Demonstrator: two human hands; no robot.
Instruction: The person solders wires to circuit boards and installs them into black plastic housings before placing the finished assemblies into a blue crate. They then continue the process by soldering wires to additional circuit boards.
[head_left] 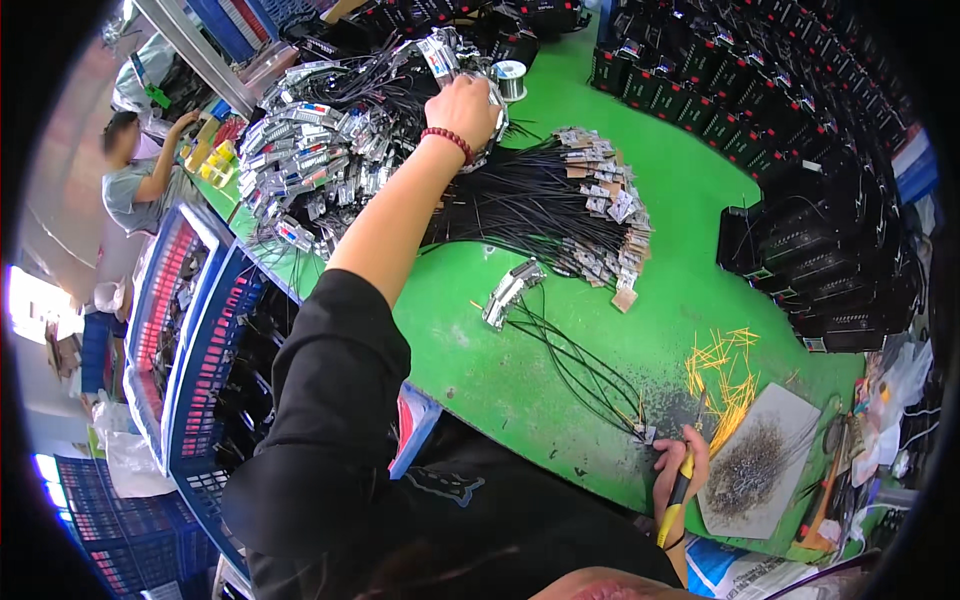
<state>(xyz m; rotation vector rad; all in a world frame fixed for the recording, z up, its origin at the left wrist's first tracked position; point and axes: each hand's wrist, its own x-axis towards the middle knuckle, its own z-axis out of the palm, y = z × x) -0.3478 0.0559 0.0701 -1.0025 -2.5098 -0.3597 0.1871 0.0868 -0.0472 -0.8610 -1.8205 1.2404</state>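
Observation:
My left hand [465,112], with a beaded bracelet at the wrist, reaches to the far side of the table. Its fingers are closed at a silver metal connector piece [437,58] with a red-and-blue label, on a heap of similar pieces [310,140]; the fingertips are partly hidden. In my right hand [684,472], near the front edge, is a yellow-and-black pen-shaped tool [678,495], its thin tip pointing away from me. Just left of that hand lie the ends of several black cables [570,355], which lead to a row of silver connectors [512,292].
Bundled black cables [510,200] with metal ends lie across the green table [450,350]. A wire spool [510,80] stands behind. Yellow strands [735,375] and a grey plate with dark specks [760,460] are at right. Black boxes [700,100] are stacked behind; a person [145,180] sits far left.

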